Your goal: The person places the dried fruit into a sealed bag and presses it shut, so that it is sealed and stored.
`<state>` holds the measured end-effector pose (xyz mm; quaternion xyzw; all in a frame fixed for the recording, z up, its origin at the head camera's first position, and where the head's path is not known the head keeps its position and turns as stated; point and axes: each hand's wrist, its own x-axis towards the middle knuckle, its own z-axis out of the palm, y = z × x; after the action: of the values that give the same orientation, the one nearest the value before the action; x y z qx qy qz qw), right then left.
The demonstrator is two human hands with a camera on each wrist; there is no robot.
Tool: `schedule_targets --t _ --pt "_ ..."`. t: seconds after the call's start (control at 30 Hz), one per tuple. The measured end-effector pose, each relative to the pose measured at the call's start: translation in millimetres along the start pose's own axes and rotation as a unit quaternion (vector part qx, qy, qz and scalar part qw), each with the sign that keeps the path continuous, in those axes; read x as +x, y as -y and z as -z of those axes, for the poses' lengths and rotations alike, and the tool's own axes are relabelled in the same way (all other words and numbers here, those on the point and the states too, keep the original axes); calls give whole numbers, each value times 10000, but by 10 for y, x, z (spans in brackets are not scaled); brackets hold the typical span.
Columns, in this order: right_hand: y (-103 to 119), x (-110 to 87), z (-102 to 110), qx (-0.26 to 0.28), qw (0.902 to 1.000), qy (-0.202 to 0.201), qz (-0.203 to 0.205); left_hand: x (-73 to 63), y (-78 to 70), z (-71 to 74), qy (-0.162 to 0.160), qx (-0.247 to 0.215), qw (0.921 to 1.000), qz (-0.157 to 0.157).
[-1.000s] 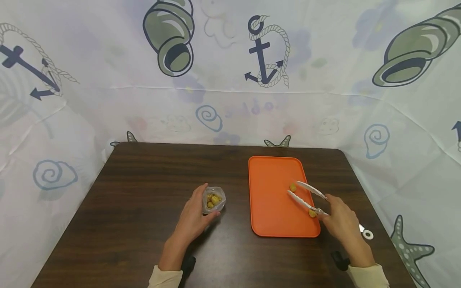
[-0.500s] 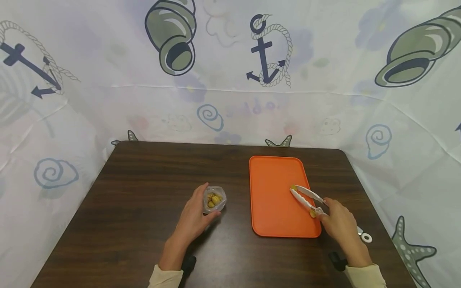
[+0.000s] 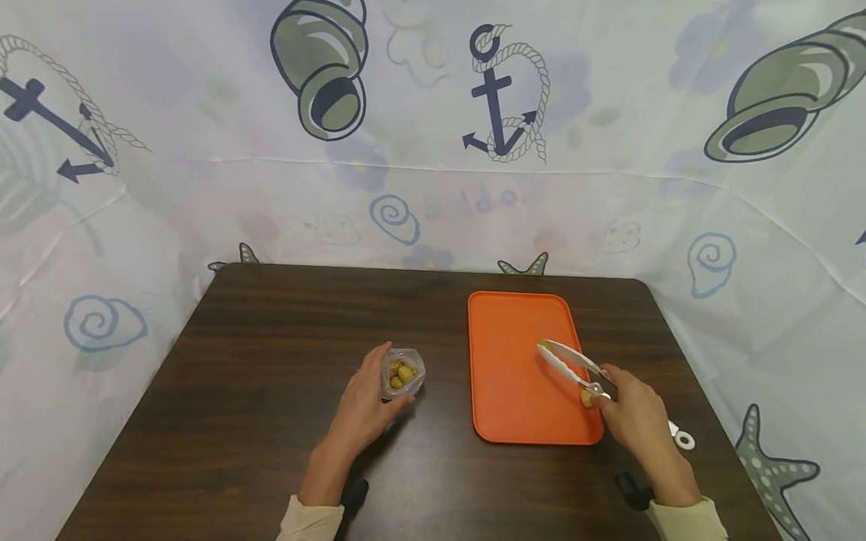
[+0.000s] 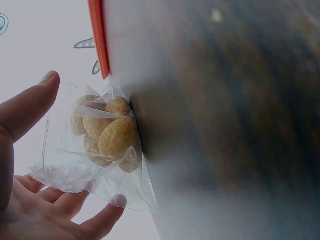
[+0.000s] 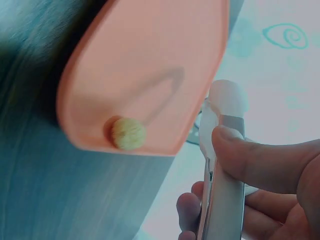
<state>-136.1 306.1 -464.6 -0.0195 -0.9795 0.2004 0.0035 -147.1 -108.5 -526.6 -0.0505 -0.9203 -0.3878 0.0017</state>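
The place was a screened-off work area, room type indeterminable: white sheeting [image 3: 284, 203] with printed anchors [image 3: 493, 105] and shells [image 3: 395, 219] surrounded the worktop [image 3: 291, 323] at rear and sides.

Bag [image 3: 418, 382] left; tray [image 3: 507, 368] right, tongs [image 3: 563, 367] seemingly above.

The person's right hand [image 3: 636, 412] grips white-tipped tongs [image 3: 561, 366], a yellowish piece [image 3: 544, 344] at their tips, over an orange tray [image 3: 507, 368]; a second lump [image 3: 585, 399] lies beside that grip. Well left of it, the left hand [image 3: 365, 402] curves round a clear bag [image 3: 419, 370] of similar pieces on the dark table [image 3: 271, 338]
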Motion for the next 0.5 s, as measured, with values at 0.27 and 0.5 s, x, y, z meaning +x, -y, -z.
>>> schedule_targets --t 0.27,0.5 --pt "113 -37 43 116 9999 -4 105 -2 -4 -1 20 -23 10000 37" --pt "197 -77 75 200 9995 -125 209 11 -2 -1 11 -5 10000 11"
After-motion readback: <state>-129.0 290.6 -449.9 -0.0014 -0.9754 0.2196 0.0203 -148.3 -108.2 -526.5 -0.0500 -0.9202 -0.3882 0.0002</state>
